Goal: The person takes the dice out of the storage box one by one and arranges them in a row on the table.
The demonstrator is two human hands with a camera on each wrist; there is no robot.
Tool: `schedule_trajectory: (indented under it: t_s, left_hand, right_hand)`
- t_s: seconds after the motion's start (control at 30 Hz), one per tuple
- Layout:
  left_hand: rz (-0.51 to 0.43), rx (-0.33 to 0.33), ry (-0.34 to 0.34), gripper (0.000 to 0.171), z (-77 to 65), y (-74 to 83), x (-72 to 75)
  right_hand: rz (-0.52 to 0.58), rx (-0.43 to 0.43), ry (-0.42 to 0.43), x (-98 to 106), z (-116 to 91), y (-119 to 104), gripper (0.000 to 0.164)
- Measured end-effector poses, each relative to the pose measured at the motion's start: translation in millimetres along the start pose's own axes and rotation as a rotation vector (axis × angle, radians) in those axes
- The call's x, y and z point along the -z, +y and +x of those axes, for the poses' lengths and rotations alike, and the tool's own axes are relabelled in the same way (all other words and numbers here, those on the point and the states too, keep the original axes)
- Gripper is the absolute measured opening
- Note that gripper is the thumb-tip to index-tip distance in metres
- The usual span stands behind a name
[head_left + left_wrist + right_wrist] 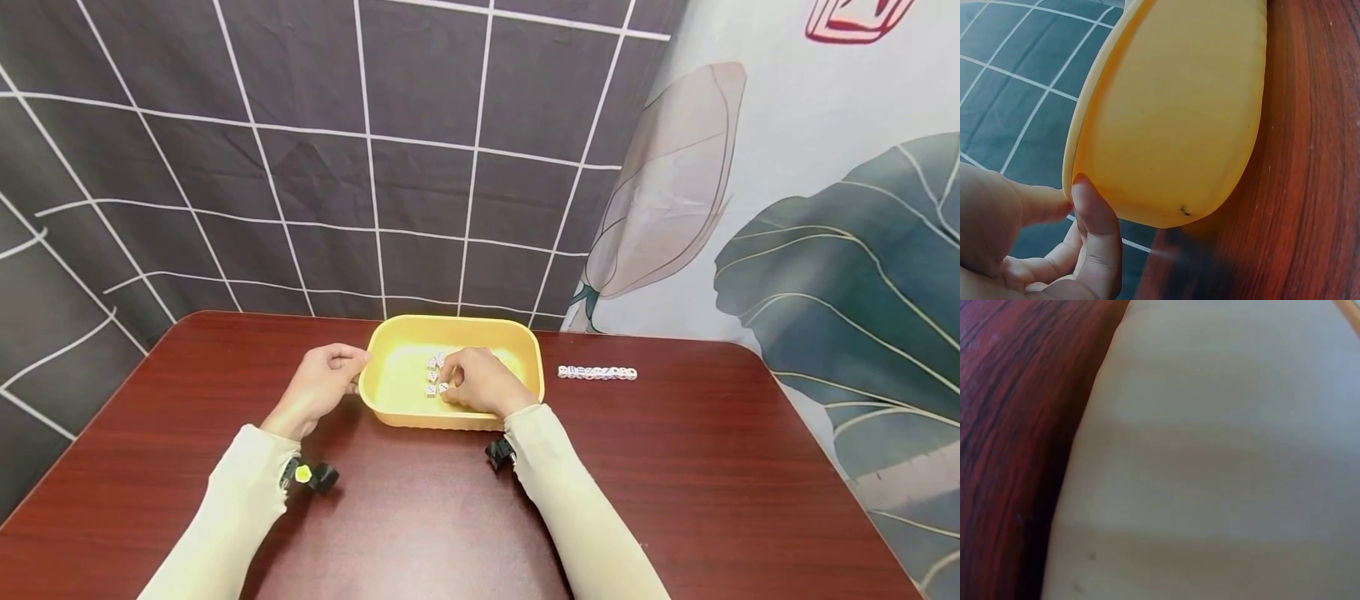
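A yellow plastic basin point(405, 419) stands near the table's back edge, with several white dice point(432, 377) on its floor. At its left end my left hand point(318, 387) pinches the rim; the left wrist view shows a finger and thumb on either side of the basin's wall point(1172, 112). My right hand point(483, 381) reaches over the front rim into the basin, its thumb and forefinger pinching a die point(443, 387). A pale, banded surface, probably the basin's outer wall point(1197, 450), fills most of the right wrist view, and the hand is hidden there.
A straight row of white dice point(597, 372) lies on the dark red table point(675, 467), right of the basin. Behind the table hang a grey grid-patterned cloth point(420, 192) and a leaf-patterned cloth point(825, 250).
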State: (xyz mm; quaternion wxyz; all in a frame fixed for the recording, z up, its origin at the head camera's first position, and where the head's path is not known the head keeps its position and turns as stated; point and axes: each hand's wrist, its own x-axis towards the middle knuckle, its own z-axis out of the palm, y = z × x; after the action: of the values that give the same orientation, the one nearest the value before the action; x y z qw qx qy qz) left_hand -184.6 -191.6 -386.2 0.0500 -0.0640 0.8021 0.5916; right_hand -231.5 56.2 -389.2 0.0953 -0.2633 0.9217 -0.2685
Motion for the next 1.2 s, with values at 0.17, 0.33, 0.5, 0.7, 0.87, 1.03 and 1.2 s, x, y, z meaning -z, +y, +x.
schedule_trajectory:
  t_s: [0.17,0.33,0.5,0.7,0.87,1.03,1.2]
  left_hand:
    - [0.023,0.01,0.001,0.037,-1.6,1.7,0.1]
    - [0.029,0.014,0.004,0.036,-2.2,0.5,0.4]
    - [0.028,0.014,0.005,0.036,-3.5,0.5,-0.5]
    - [0.025,0.014,0.011,0.035,-4.3,0.6,-1.2]
    - [0.019,0.011,0.013,0.034,-4.3,1.8,-1.0]
    - [0.023,0.01,0.013,0.035,-4.3,3.1,-0.6]
    - [0.019,0.008,0.013,0.034,-3.7,2.4,-0.4]
  right_hand:
    - [0.007,-0.016,-0.002,3,-2,0,0.01]
    - [0.009,0.012,0.018,5,-3,4,0.012]
    - [-0.008,0.032,0.023,14,-5,9,0.011]
    - [-0.002,0.053,0.02,28,-10,13,0.01]
    - [-0.027,0.094,0.061,38,-12,18,0.011]
    - [-0.016,0.097,0.097,46,-16,23,0.01]
    - [0.003,0.071,0.131,54,-21,26,0.008]
